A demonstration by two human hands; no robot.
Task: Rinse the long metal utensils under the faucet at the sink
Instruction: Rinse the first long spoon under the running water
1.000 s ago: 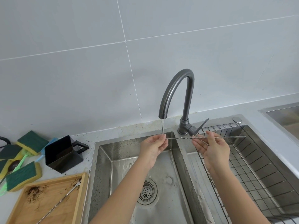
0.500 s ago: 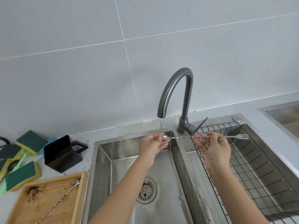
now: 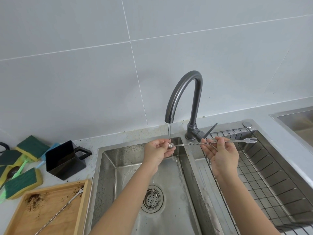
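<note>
A long twisted metal bar spoon (image 3: 191, 144) with a small fork end at the right is held level over the sink. My left hand (image 3: 158, 150) pinches its spoon end right under the thin stream from the dark faucet (image 3: 184, 92). My right hand (image 3: 220, 153) grips the shaft near its middle, above the divider between the basins. The fork tines stick out over the right basin. A second long twisted metal utensil (image 3: 62, 208) lies slantwise on the wooden tray (image 3: 83, 206) at the lower left.
The left basin (image 3: 108, 168) has a round drain strainer (image 3: 152, 199). A black wire rack (image 3: 264, 175) fills the right basin. A black square cup (image 3: 65, 160) and several green-and-yellow sponges (image 3: 22, 182) lie on the counter to the left. Another sink shows at the far right.
The utensil has been turned about its length, so the flat fork end now faces me, and its spoon end sits under the stream. Both hands stay about where they were.
</note>
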